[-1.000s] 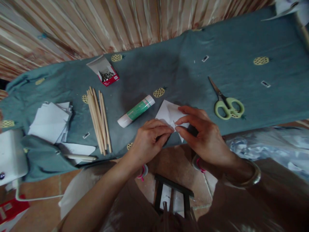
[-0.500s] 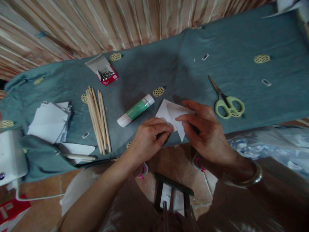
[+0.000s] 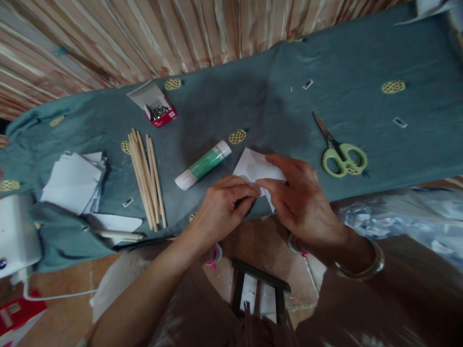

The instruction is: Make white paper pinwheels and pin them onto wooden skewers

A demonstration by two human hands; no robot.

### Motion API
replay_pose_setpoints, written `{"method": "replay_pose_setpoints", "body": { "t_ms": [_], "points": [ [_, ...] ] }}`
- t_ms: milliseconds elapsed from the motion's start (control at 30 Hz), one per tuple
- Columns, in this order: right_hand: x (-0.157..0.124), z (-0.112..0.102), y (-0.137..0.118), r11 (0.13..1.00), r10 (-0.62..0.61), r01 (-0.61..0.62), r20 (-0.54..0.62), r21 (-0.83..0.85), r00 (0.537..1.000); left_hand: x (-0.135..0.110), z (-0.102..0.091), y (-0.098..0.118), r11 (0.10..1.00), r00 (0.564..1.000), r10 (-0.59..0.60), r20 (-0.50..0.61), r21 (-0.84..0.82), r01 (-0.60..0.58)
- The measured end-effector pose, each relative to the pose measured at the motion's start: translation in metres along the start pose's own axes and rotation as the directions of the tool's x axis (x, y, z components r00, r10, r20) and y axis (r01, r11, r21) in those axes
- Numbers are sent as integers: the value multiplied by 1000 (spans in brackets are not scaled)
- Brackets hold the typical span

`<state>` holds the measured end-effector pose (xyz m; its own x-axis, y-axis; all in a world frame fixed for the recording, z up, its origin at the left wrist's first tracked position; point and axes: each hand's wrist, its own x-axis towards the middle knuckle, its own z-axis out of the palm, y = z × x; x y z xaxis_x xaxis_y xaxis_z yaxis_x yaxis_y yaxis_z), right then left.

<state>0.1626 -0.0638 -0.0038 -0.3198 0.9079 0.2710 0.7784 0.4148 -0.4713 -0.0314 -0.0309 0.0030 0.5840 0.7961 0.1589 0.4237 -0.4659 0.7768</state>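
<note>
A white piece of paper point(image 3: 250, 163), partly folded, lies at the near edge of the cloth-covered table. My left hand point(image 3: 227, 200) is closed in a pinch on its lower left edge. From the right, my right hand point(image 3: 298, 188) bends over the paper, its fingertips on the folded flap; its palm side and the right corner of the sheet are hidden. A green and white glue stick point(image 3: 204, 165) lies just left of the paper. To the right rest scissors with light green handles point(image 3: 334, 166).
Wooden sticks point(image 3: 144, 180) lie on the left, beside a stack of white paper pieces point(image 3: 72, 183). An open red box point(image 3: 161, 115) of small metal pieces stands behind them. A white device point(image 3: 18, 236) sits at the left edge, and a curtain point(image 3: 202, 33) hangs behind the table point(image 3: 282, 96).
My right hand has moved slightly left over the paper, its fingers closing onto the flap, which covers more of the sheet's middle. My left hand keeps its pinch.
</note>
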Motion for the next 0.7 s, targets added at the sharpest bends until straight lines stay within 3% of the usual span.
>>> {"method": "replay_pose_setpoints", "body": {
  "t_ms": [267,500,700],
  "points": [
    [-1,8,-2,989,-115,110,-44,-102,992,-7,6,1,995,996,47,-74,92,-40],
    [0,14,-3,994,-107,106,-82,-15,991,-10,7,2,976,997,67,-44,211,-56],
    [4,-3,1,998,-52,53,-40,25,998,-11,8,2,963,995,85,-43,258,-71]
  ]
}}
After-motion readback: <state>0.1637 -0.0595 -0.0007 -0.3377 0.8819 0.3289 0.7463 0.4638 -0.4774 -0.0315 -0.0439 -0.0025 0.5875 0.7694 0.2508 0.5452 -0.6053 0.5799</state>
